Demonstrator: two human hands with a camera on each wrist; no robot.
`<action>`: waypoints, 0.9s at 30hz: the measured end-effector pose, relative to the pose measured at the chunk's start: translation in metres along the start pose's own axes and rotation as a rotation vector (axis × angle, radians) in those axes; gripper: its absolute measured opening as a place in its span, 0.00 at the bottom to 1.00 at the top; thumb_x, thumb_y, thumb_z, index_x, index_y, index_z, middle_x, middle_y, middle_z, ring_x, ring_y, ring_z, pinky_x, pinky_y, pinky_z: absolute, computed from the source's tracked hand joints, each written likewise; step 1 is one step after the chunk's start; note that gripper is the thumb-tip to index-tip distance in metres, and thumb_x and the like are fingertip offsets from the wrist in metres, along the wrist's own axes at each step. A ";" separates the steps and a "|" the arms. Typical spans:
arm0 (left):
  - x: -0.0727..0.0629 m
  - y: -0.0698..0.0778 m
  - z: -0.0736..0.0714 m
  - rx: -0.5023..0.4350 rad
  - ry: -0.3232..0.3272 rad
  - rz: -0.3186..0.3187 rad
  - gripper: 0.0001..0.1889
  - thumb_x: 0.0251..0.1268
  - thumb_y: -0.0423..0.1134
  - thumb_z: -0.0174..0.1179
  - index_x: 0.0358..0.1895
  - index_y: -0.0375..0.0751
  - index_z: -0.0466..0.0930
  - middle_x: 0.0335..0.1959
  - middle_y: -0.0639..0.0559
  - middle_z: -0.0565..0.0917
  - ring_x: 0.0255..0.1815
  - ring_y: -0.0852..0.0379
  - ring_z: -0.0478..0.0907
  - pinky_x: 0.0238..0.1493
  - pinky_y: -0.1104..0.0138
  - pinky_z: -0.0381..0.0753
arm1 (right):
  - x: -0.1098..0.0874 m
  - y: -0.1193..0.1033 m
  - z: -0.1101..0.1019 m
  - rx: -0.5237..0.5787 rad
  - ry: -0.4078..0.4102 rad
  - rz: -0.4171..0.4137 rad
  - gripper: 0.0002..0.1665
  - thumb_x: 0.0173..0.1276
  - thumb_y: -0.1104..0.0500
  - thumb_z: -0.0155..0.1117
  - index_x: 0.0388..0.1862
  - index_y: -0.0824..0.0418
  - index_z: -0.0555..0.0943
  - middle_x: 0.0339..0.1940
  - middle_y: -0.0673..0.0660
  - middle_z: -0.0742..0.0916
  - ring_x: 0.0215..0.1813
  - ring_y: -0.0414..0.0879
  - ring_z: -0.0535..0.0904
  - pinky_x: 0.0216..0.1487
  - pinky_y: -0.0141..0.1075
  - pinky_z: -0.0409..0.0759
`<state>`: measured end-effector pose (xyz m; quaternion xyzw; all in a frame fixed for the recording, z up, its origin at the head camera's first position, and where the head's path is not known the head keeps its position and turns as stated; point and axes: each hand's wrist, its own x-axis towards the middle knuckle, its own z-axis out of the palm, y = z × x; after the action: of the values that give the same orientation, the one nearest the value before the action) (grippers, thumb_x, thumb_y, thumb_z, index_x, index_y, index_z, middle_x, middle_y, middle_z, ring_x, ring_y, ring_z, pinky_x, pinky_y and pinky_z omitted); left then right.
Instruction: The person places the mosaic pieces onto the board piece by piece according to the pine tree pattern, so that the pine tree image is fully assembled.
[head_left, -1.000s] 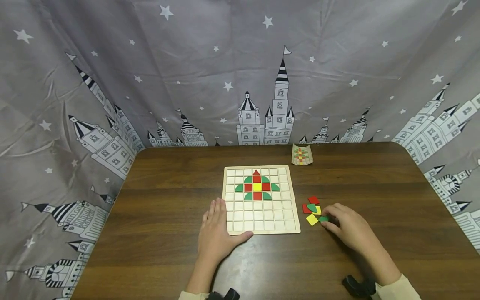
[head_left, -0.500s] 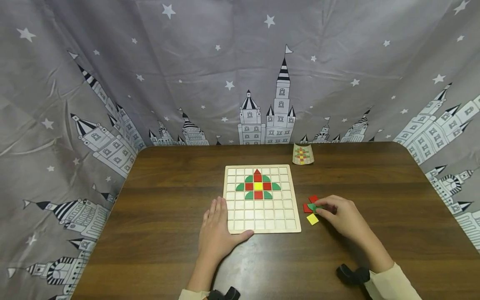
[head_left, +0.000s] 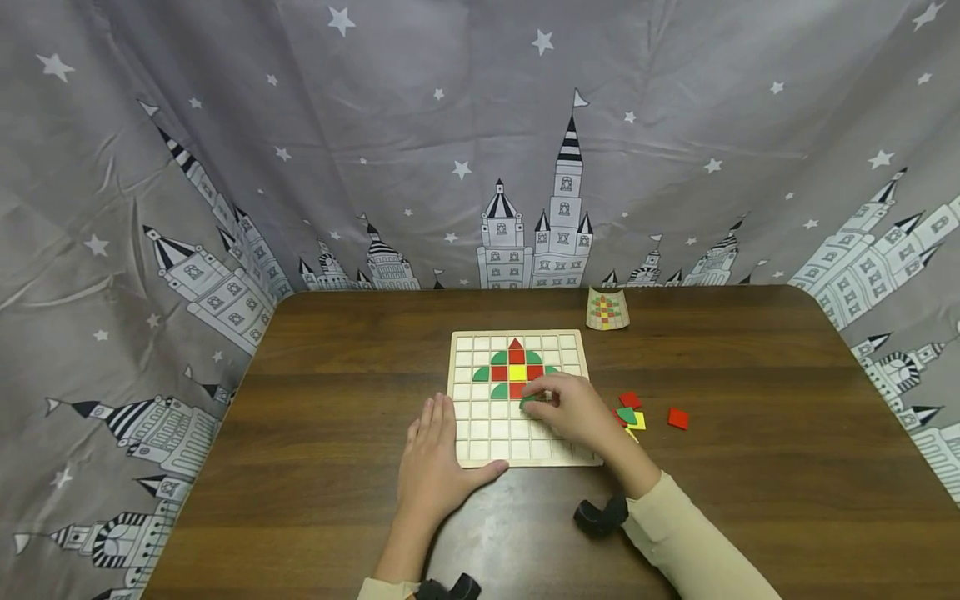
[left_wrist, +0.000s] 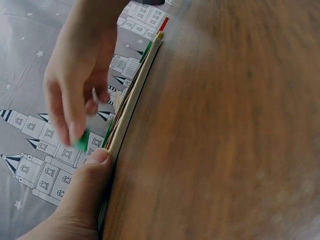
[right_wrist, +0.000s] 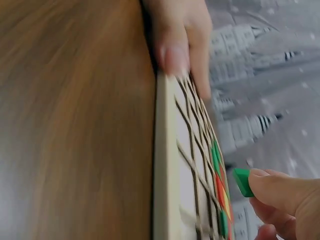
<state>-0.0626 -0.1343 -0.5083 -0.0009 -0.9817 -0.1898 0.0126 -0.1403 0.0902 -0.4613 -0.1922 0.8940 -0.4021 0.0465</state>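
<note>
My left hand (head_left: 431, 467) rests along the left side of a wooden grid board (head_left: 517, 429), its fingers straight and its thumb at the front edge. Set into the board's upper part is a pattern of red, green and yellow pieces around a yellow square (head_left: 517, 372). Over the board, just below that pattern, my right hand (head_left: 573, 408) pinches a green piece with a curved edge (right_wrist: 243, 181) between thumb and fingers. In the right wrist view the piece is held clear of the board's surface. The right hand covers some cells on the pattern's right side.
Right of the board lies a small pile with a red tile (head_left: 630, 400), a green piece (head_left: 626, 414) and yellow tiles (head_left: 638, 419). A separate red square (head_left: 678, 418) lies farther right. A curled pattern card (head_left: 607, 310) stands at the table's back edge, before a grey curtain (head_left: 420, 142).
My right hand has moved left from the pile to over the board, carrying a green piece. The red square it had covered now shows. My left hand stays in place.
</note>
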 end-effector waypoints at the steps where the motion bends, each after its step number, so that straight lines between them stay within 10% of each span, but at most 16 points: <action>1: 0.000 0.000 0.000 0.002 0.000 0.002 0.70 0.41 0.86 0.52 0.80 0.37 0.46 0.82 0.43 0.49 0.83 0.48 0.45 0.81 0.52 0.51 | 0.003 -0.004 0.006 0.004 -0.009 0.000 0.08 0.61 0.57 0.74 0.41 0.52 0.89 0.34 0.45 0.87 0.29 0.40 0.73 0.33 0.33 0.74; 7: 0.000 0.000 0.000 -0.002 0.008 0.008 0.69 0.42 0.86 0.52 0.80 0.36 0.46 0.82 0.43 0.50 0.83 0.48 0.45 0.81 0.52 0.50 | 0.016 -0.020 0.033 -0.006 -0.040 -0.035 0.08 0.63 0.55 0.72 0.41 0.52 0.89 0.41 0.46 0.89 0.42 0.39 0.81 0.47 0.38 0.81; 27: -0.001 0.001 0.003 0.009 0.041 0.021 0.70 0.41 0.87 0.51 0.79 0.36 0.47 0.82 0.43 0.50 0.83 0.48 0.46 0.80 0.51 0.51 | 0.024 -0.023 0.055 -0.269 -0.025 -0.186 0.10 0.66 0.50 0.70 0.42 0.52 0.88 0.41 0.46 0.86 0.43 0.41 0.81 0.45 0.37 0.81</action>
<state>-0.0616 -0.1322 -0.5112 -0.0071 -0.9821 -0.1851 0.0349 -0.1427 0.0288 -0.4795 -0.2837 0.9174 -0.2790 -0.0062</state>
